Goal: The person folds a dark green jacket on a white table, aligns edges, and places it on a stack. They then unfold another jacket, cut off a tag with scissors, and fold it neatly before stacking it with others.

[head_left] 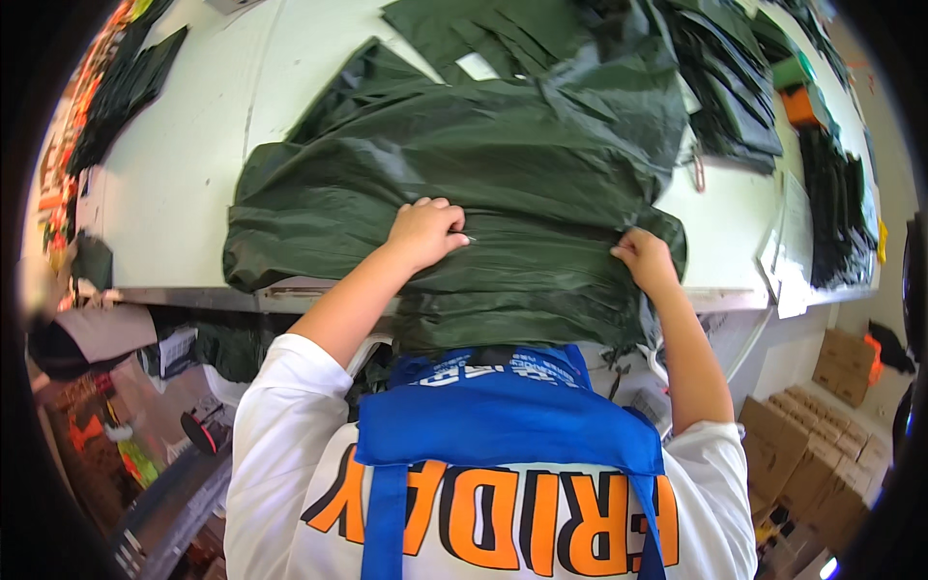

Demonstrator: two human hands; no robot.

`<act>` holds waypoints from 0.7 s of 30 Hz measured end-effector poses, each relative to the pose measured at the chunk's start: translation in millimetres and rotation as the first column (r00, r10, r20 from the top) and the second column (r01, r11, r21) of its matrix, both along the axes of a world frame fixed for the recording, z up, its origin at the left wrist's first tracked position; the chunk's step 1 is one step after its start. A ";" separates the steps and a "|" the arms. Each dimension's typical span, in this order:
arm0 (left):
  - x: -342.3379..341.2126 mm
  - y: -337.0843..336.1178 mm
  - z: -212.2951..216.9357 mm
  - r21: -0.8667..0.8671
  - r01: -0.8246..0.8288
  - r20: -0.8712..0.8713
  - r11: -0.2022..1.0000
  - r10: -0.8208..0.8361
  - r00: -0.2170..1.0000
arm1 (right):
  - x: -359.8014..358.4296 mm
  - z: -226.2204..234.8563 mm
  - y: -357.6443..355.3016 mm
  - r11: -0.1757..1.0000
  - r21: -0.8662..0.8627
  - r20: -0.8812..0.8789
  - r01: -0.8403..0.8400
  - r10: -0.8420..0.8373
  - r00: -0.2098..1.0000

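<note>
Dark green fabric stack [503,193] lying across the white table [184,174], long axis left to right: left hand [425,232] fisted on its near-centre fold, right hand [643,259] pinching its right edge.

Bare white table [184,164] lies open left of the green fabric heap [464,164]; stacked dark pieces [725,87] crowd the right.

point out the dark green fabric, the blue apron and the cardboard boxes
dark green fabric [464,164], head view, middle of the spread cloth
blue apron [503,420], head view, bib's upper part
cardboard boxes [817,454], head view, top of the stack
</note>
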State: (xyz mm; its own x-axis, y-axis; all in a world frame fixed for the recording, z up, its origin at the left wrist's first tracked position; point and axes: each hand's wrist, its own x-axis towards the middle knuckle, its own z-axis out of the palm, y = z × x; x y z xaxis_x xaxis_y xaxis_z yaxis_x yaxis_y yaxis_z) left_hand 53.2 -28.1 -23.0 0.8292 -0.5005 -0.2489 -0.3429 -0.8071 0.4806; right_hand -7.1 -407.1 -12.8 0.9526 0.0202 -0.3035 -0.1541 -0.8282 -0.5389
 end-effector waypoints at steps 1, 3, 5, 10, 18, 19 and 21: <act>-3.1 8.0 3.1 0.032 -0.012 0.046 0.999 0.010 0.999 | 0.2 0.5 -7.0 0.999 -0.018 0.009 0.030 -0.029 1.000; -0.9 36.6 24.5 0.122 -0.049 0.070 0.991 0.041 0.997 | 1.2 -1.4 -38.9 0.990 -0.129 0.049 0.059 -0.053 0.997; -3.5 75.1 45.4 0.208 -0.069 0.045 0.976 0.061 0.997 | 0.1 -5.6 -69.3 0.936 -0.331 0.145 0.120 -0.076 0.987; -46.8 193.0 47.8 0.292 -0.321 0.104 0.901 0.303 0.947 | 5.6 0.7 -57.4 0.764 -0.599 0.205 0.238 -0.141 0.969; -29.9 277.2 -2.0 -0.271 -0.839 -0.526 0.473 0.657 0.540 | 38.4 29.2 209.9 0.885 0.081 0.416 -0.458 0.388 0.823; -20.7 272.9 2.9 -0.232 -0.844 -0.545 0.484 0.654 0.525 | 41.8 17.3 237.1 0.895 0.084 0.377 -0.438 0.379 0.845; -10.5 266.7 16.7 -0.182 -0.827 -0.553 0.532 0.640 0.534 | 54.1 6.9 266.5 0.907 0.017 0.176 -0.421 0.411 0.894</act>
State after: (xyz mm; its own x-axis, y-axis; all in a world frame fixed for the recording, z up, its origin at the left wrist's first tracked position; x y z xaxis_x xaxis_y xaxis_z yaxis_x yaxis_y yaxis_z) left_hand 42.7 238.6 -6.4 0.8120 0.1262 -0.5699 0.5698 -0.3827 0.7272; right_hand 47.0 -140.6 -5.9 0.8898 0.4373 -0.1303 0.2930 -0.7665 -0.5716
